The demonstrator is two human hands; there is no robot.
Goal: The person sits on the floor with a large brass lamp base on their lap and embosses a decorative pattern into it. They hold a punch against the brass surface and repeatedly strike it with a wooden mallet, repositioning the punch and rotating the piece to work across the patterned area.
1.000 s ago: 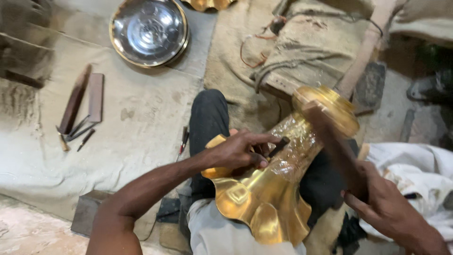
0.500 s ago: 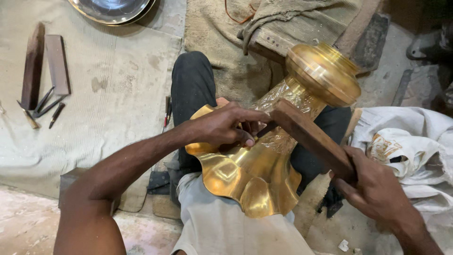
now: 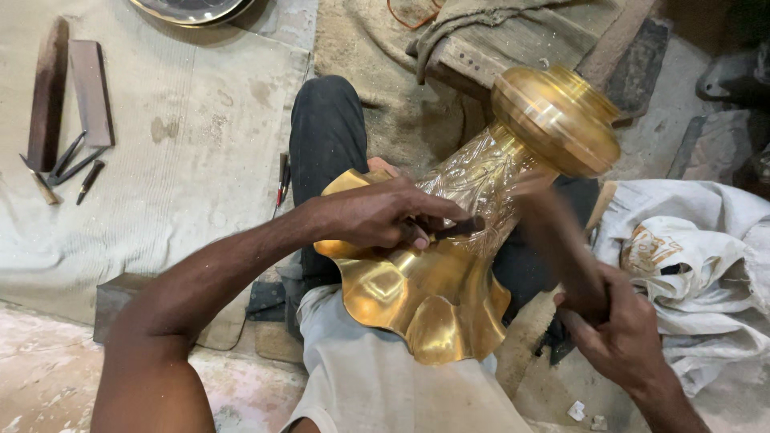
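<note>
A fluted brass vessel (image 3: 449, 281) is laid across the lap at the centre of the frame. A dark chisel (image 3: 457, 228) is pinched against its engraved neck by the left hand (image 3: 377, 215). A blurred wooden mallet (image 3: 557, 240) is gripped by the closed right hand (image 3: 622, 333) at lower right

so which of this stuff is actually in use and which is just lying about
In use:
- brass vase, across the lap
- small dark chisel, pinched in the left hand
- wooden mallet, blurred, gripped by the right hand

Lying about:
- spare punches and wooden blocks on the mat
- metal dish
- crumpled white cloth
</note>
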